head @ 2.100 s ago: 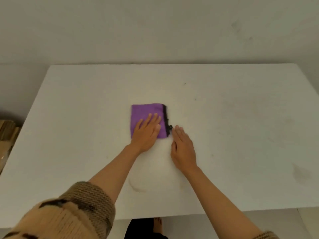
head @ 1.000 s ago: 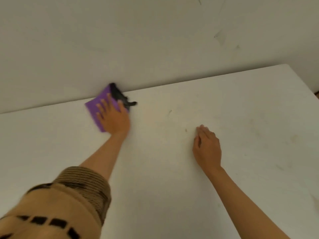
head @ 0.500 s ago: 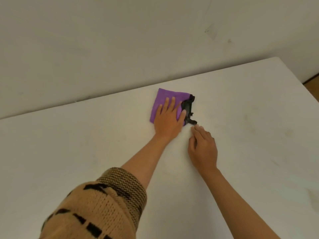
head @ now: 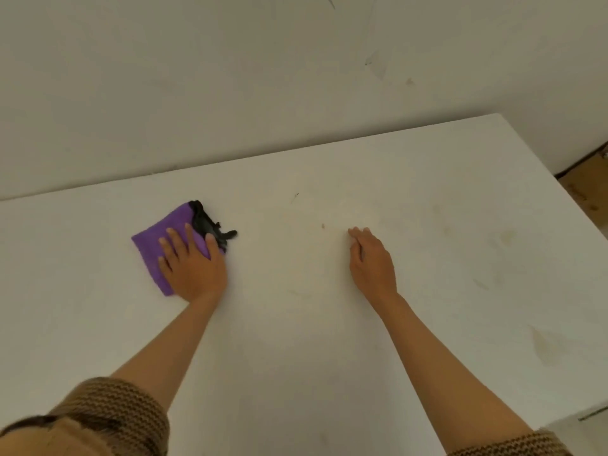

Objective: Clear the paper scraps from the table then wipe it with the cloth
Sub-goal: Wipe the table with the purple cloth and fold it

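Note:
A purple cloth [head: 154,240] with a black edge lies flat on the white table [head: 296,324], left of centre near the back. My left hand [head: 192,263] presses down on it, palm flat and fingers spread across the fabric. My right hand [head: 371,261] rests on the bare table to the right, fingers together and slightly curled, holding nothing. I see no paper scraps on the table.
A pale wall [head: 230,77] runs right behind the table's far edge. Faint yellowish stains [head: 506,238] mark the table's right side. The table's right edge drops to a brown floor [head: 589,182].
My left hand has slid the cloth to the left, away from my right hand. The right hand has stayed resting on the table.

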{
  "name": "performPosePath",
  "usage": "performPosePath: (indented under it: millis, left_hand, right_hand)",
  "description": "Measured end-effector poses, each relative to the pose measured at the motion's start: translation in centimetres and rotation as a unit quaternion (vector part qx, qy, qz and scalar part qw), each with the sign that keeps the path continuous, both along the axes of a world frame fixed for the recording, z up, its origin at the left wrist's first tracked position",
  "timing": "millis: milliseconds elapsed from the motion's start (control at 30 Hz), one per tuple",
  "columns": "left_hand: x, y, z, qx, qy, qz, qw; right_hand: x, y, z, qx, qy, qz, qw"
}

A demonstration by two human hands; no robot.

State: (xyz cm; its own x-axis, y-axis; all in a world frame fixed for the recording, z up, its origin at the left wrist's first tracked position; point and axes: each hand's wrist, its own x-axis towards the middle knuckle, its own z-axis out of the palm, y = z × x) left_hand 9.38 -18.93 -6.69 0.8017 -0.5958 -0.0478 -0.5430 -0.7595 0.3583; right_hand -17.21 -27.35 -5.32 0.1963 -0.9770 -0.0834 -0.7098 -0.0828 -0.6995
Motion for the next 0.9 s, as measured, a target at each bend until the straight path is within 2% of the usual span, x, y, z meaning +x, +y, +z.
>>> performPosePath:
  millis: [133,267,333,433,500,567,667,733,800,900]
  left_hand:
    - [-10.3,1.7,-0.4,-0.021,0.055,-0.025,0.998]
    - [-19.9,3.0,1.2,-0.058,0.07,-0.184,0.979]
    - [-21.0,3.4,1.3,-0.088,0.123,-0.224,0.963]
    - [-18.3,4.5,1.7,-0.083,0.158,-0.147,0.973]
    - [-14.7,6.1,2.7,-0.101,0.173,-0.061,0.978]
    - [-11.3,8.4,3.3,-0.102,0.118,-0.029,0.987]
    - [-9.2,11.9,2.8,-0.051,0.073,-0.054,0.995]
    - [-10.1,13.4,1.3,-0.004,0.035,-0.092,0.995]
    - [-12.4,13.6,0.5,0.025,0.008,-0.09,0.996]
    - [-16.7,12.5,-0.1,-0.001,0.013,-0.074,0.997]
  right_hand:
    - [-2.6,3.4,-0.5,-0.03,0.017,0.021,0.999]
    - [-5.5,6.2,-1.5,-0.046,0.028,0.041,0.998]
    - [-6.8,7.3,-1.4,-0.059,0.024,0.046,0.997]
    - [-9.0,8.6,-0.6,-0.081,0.023,0.042,0.996]
    - [-10.3,9.2,-0.3,-0.081,0.028,0.044,0.995]
    - [-11.4,9.6,-0.3,-0.08,0.036,0.05,0.995]
    - [-12.4,10.4,-0.5,-0.066,0.04,0.06,0.995]
    - [-12.8,10.9,-0.6,-0.057,0.038,0.07,0.995]
    - [-13.2,11.5,-0.8,-0.052,0.04,0.084,0.994]
    - [-14.0,12.2,-0.9,-0.054,0.042,0.091,0.993]
